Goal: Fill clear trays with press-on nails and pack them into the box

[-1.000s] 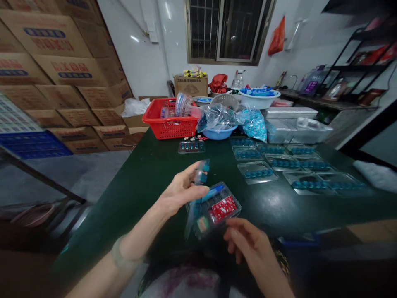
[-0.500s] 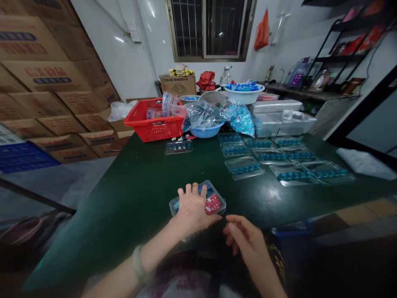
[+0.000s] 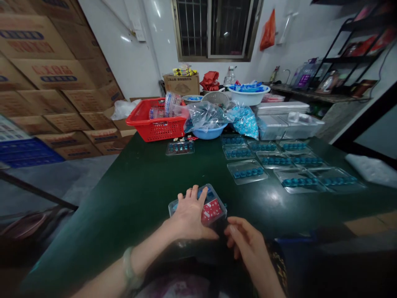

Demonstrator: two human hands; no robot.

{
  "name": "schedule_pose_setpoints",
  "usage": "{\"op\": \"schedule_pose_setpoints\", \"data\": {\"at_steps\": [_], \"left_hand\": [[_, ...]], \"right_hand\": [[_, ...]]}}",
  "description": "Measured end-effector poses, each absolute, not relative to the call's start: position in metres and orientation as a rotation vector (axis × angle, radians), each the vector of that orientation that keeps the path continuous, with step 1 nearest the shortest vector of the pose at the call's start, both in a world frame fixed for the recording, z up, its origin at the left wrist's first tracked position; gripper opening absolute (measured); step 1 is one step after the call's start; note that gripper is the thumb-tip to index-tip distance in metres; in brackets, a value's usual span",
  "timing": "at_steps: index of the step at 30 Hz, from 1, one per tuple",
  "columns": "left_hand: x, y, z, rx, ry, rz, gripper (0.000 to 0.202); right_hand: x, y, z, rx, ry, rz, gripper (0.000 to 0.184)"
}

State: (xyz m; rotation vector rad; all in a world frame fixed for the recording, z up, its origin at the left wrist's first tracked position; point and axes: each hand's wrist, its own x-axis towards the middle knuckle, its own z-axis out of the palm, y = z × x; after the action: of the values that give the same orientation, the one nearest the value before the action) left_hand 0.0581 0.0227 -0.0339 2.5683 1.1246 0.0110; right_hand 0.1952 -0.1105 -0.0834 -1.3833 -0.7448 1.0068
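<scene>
Container of clear plastic (image 3: 221, 199), rectangular with rounded corners, sits on the smooth dark green tabletop (image 3: 133, 198), near its close edge and low-centre in my head view. Through the plastic I make out a red packet with white marks (image 3: 211, 210) at the right side and a bright blue piece (image 3: 209, 191) at the far side; the rest is hidden from me.

Left hand (image 3: 190, 216) lies palm down across the container, fingers spread apart and pointing away from me, thumb out to the right over the near side. Pale green bangle (image 3: 127, 265) on that wrist.

Right hand (image 3: 246, 236) is just beside the container's right near corner, fingers loosely curled, thumb close to the forefinger. Whether those tips meet or touch the plastic, I cannot tell.

Right of the hands, well apart: clear plastic trays (image 3: 252, 180), each bearing a row of rounded teal pieces (image 3: 245, 173). Farther off, left of these, I note a small clear tray with dark contents (image 3: 180, 148), just in front of a red perforated plastic basket (image 3: 163, 129). Beside the basket, a light blue plastic basin (image 3: 211, 132); right of that, a teal patterned bag (image 3: 244, 120). Printed brown cardboard boxes (image 3: 58, 71) are stacked at far left.
</scene>
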Motion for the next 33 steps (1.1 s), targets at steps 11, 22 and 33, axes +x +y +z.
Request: {"op": "schedule_pose_setpoints", "data": {"at_steps": [11, 22, 33], "left_hand": [[0.015, 0.081, -0.022, 2.129, 0.993, 0.142, 0.045], [0.011, 0.05, -0.039, 1.92, 1.142, 0.258, 0.039], [0.03, 0.047, -0.035, 1.294, 1.176, 0.463, 0.042]], "right_hand": [[0.186, -0.098, -0.094, -1.747, -1.151, 0.706, 0.047], [0.182, -0.065, -0.086, -1.956, -1.333, 0.595, 0.053], [0.198, -0.065, -0.097, -1.739, -1.06, 0.853, 0.054]]}}
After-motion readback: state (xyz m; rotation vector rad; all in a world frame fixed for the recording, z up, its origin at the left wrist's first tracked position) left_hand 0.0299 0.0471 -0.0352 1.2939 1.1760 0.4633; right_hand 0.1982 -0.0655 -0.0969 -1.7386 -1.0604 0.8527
